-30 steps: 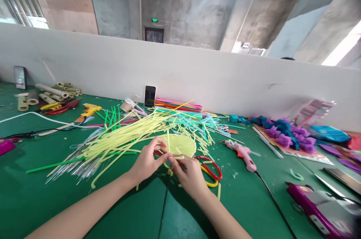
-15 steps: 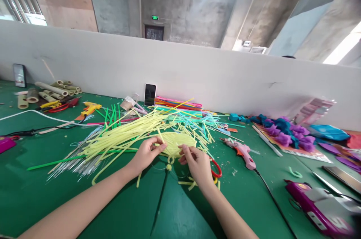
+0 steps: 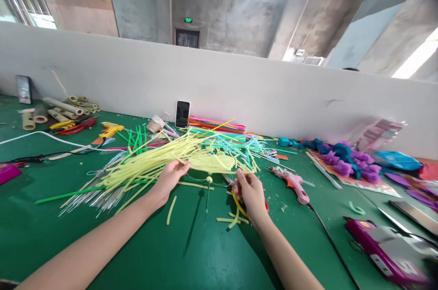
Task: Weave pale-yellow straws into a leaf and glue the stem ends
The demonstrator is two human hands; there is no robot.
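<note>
Between my hands is an oval yellow fan-shaped piece (image 3: 212, 163) made of fuzzy pipe cleaners, tilted nearly edge-on. A small yellow ball (image 3: 209, 179) and a thin stick (image 3: 207, 203) hang below its near edge. My left hand (image 3: 170, 181) is closed at the left edge, pinching a yellow pipe cleaner whose end pokes above the fingers. On the other side, my right hand (image 3: 251, 193) pinches a yellow pipe cleaner running along the near edge. Scissors (image 3: 239, 203) with red and yellow handles lie partly hidden under the right hand.
A heap of yellow pipe cleaners (image 3: 143, 169) lies behind and left. Cut yellow bits (image 3: 232, 220) are scattered in front. A pink glue gun (image 3: 294, 184) with a cord rests at right, a yellow glue gun (image 3: 110, 129) at left. A phone (image 3: 182, 114) leans against the partition.
My hands have moved apart, the left one leftward and the right one rightward. The yellow piece has tipped flatter, and more of the scissors shows.
</note>
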